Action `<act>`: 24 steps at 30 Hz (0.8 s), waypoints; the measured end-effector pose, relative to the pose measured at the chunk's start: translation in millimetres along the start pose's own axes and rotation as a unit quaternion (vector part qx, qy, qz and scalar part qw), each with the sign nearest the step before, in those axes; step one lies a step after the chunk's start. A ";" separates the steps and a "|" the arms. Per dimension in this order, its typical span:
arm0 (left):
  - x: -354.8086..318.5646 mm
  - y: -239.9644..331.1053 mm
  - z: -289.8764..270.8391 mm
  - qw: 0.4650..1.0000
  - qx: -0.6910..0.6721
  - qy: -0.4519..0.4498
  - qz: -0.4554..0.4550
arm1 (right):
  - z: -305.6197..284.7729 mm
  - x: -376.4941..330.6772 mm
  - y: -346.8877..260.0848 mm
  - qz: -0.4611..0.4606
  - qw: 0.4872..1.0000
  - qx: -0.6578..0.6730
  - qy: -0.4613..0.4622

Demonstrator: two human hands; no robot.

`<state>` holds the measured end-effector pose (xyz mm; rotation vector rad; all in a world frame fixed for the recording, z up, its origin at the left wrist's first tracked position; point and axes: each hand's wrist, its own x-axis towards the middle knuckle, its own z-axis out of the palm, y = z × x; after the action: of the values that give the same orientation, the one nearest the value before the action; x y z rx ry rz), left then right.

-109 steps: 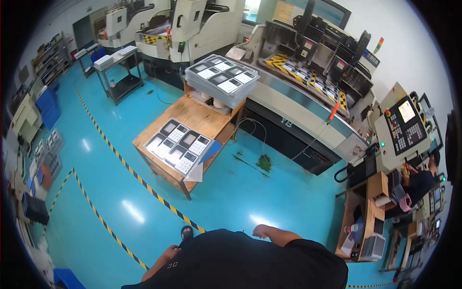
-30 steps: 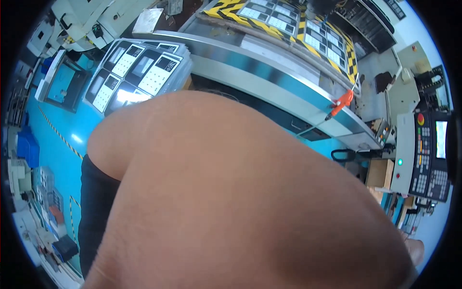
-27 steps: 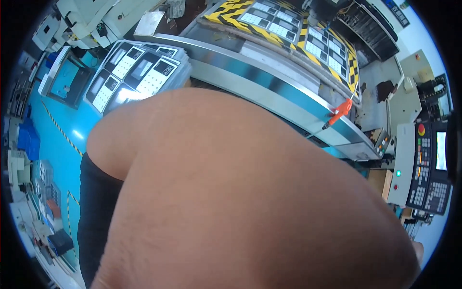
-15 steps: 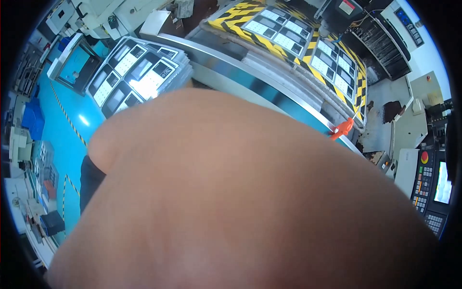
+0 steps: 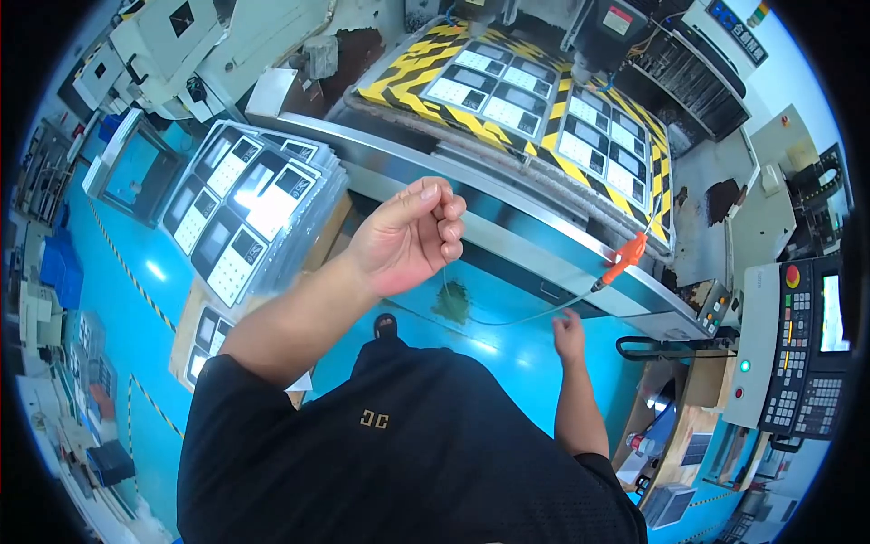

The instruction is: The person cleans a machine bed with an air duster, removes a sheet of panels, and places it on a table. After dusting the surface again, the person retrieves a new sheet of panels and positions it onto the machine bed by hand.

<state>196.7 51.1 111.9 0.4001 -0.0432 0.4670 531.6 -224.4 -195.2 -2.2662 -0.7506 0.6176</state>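
Observation:
Raised in front of my chest, my left hand (image 5: 412,238) has its palm showing and its fingers curled in, with nothing visible in them. It is between a stack of printed sheets (image 5: 245,204) on the left and the machine's metal front ledge (image 5: 507,201). My right hand (image 5: 569,337) hangs lower, near the machine's front and below an orange air gun (image 5: 625,258). Its fingers are mostly hidden from above. The air gun hangs at the ledge, and its thin hose (image 5: 521,322) loops down toward the floor behind my left hand.
On the machine bed, black-and-white panels (image 5: 494,86) lie inside yellow-black striped borders (image 5: 399,80). A control panel (image 5: 802,354) with a lit screen and red button stands at right. Below it is a wooden shelf (image 5: 671,444). Blue floor (image 5: 480,344) surrounds my foot.
The bare arm that filled most of the view has dropped away. Both hands, my black shirt and the floor now show. The view has shifted slightly.

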 end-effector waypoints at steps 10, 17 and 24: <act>-4.6 9.0 -3.0 0.994 0.053 0.081 0.052 | -61.1 56.5 -102.3 -0.007 0.965 -0.021 0.261; 0.2 6.3 -6.3 0.993 0.039 0.101 0.043 | -94.5 47.0 -155.4 -0.178 0.894 0.327 0.248; -4.0 -1.3 -27.7 0.934 0.216 0.252 0.134 | -50.0 -110.5 -279.2 -0.373 0.919 -0.024 -0.123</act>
<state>192.2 58.9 85.3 0.6993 0.5191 0.8430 386.4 -146.9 60.9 -1.7431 -1.6526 0.5041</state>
